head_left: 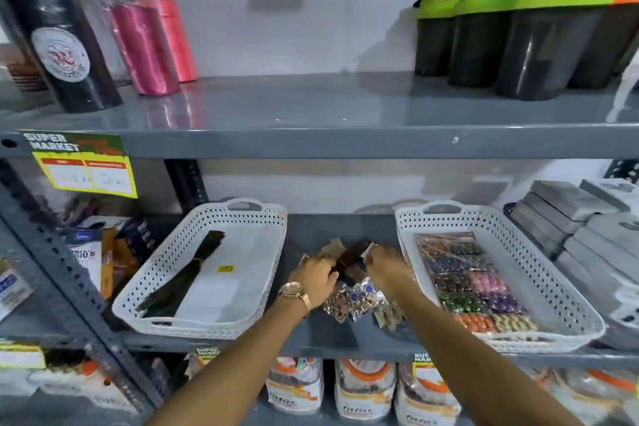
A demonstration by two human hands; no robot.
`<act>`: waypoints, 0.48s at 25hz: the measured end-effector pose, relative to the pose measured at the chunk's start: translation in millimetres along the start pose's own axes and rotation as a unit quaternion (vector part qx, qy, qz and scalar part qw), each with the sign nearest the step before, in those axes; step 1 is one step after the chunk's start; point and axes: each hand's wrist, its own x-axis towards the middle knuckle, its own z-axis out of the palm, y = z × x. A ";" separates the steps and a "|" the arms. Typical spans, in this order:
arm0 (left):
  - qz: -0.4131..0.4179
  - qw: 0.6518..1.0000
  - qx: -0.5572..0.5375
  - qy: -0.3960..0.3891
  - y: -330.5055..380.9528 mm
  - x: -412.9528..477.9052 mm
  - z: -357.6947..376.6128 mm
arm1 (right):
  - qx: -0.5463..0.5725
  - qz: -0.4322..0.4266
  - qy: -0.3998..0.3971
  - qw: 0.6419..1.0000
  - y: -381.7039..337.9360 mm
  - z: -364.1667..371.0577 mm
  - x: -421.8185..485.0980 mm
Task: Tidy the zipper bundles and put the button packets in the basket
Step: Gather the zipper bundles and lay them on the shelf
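Two white perforated baskets stand on the grey middle shelf. The left basket [221,322] holds a dark zipper bundle [188,273] lying diagonally. The right basket [567,294] holds a large clear packet of coloured buttons [473,284]. Between the baskets lies a pile of small button packets [356,299] and a dark brown bundle [352,258]. My left hand [316,275], with a gold watch on the wrist, and my right hand [385,268] are both closed on the dark brown bundle over the pile.
The upper shelf [311,135] carries wrapped black and pink rolls [138,41] at left and dark tumblers with green lids [518,38] at right. Grey boxes [567,218] stack at far right. Packaged goods sit at left, jars on the shelf below.
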 end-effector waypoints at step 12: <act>-0.062 0.995 -0.075 0.006 -9.6 42.1 19.5 | 0.042 0.057 -0.052 0.996 -12.6 1.8 36.4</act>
